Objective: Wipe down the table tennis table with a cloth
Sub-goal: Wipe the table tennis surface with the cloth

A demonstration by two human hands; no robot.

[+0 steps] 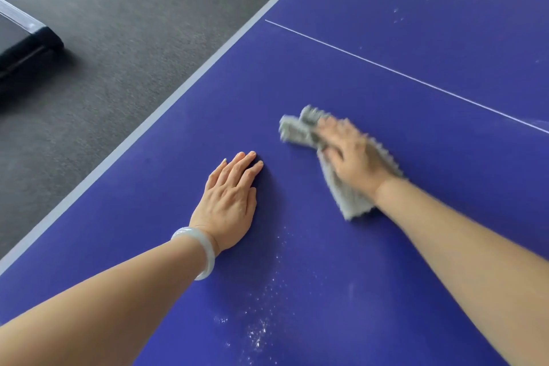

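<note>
Blue table tennis table (320, 261) filled most of what I could see, and on it lay a crumpled grey cloth with a pinked, zigzag edge (297, 129). The right hand (353, 154) pressed down on top of that cloth, fingers laid out over it rather than curled round it, though both hand and cloth were blurred. One bunched end of the cloth stuck out beyond the fingertips; the other end trailed back beside the right wrist.

Just beside it, nearer the table's edge, the left hand (228, 199) rested palm-down on the bare blue surface, fingers straight and close together, holding nothing. A pale, smooth round bangle (205, 249) sat on the left wrist.

Between the two forearms, a scatter of white dusty specks (258, 333) lay on the surface. Beyond the right hand a thin white line (401, 73) crossed the table. Past the left hand ran the table's pale grey border stripe (178, 98), then dark grey carpet (118, 38) with a black, low piece of equipment (23, 50) on it.
</note>
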